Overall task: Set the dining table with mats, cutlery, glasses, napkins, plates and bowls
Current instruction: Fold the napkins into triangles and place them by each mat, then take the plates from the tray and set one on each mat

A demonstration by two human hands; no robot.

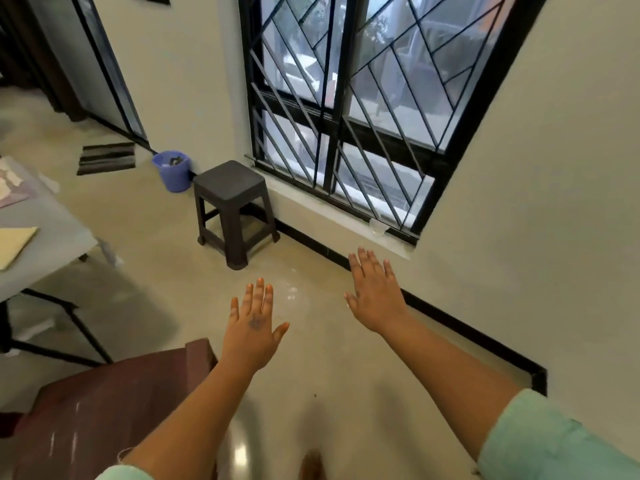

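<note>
Floor [156, 216]: pale polished tiles fill most of the view, edged by a black skirting along the wall.
Window [349, 109]: tall, dark-framed, with a slanted black metal grille, set in the cream wall on the right.
Worktop [45, 244]: grey surface at the left edge of the view, only its near corner showing; a cream mat [14, 245] lies flat at that corner, with a paler patterned sheet further back.
Dark red furniture [104, 407]: blurred wooden shape at the lower left; what it is cannot be told.
Stool [230, 209]: dark plastic, standing on the floor just below the window sill.
Bucket [172, 169]: blue, on the floor against the wall, just beside the stool.
Left hand [254, 323]: stretched out over the floor, palm down, fingers straight and spread, holding nothing.
Right hand [374, 289]: likewise flat and spread, near the skirting, holding nothing; a mint-green sleeve covers the upper arm.
</note>
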